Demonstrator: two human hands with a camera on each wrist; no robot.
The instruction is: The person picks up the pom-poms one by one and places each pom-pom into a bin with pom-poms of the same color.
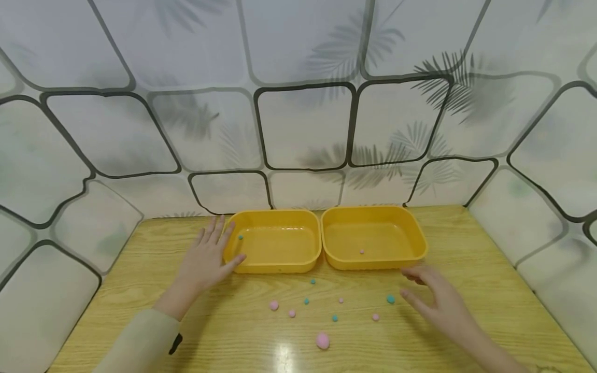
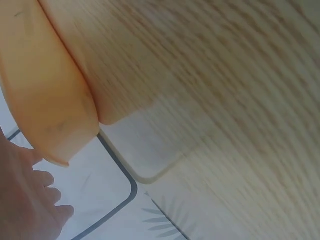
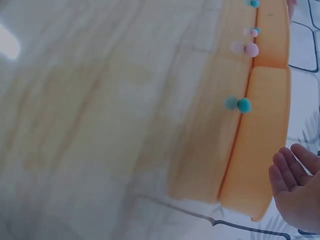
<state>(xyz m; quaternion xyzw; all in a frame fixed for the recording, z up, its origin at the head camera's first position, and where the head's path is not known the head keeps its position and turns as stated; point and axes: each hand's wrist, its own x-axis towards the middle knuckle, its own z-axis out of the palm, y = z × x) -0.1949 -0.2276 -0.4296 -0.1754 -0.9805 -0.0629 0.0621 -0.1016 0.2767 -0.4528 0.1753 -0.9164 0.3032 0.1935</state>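
One teal ball (image 1: 240, 237) is contained in the left tray (image 1: 272, 269), one pink ball (image 1: 361, 251) in the right tray (image 1: 375, 264); loose balls (image 1: 323, 341) are scattered in front. Left hand (image 1: 208, 259) spread at tray rim, right hand (image 1: 438, 303) loosely curved near right tray; nothing is seen gripped.

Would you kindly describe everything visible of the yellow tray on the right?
The yellow tray is a shallow rectangle with rounded corners and a smooth rim, apparently glossy plastic. It stands upright on the table, close beside a matching tray. One small pink ball lies inside near its front wall. The right hand is near its front right corner; whether they touch is unclear.
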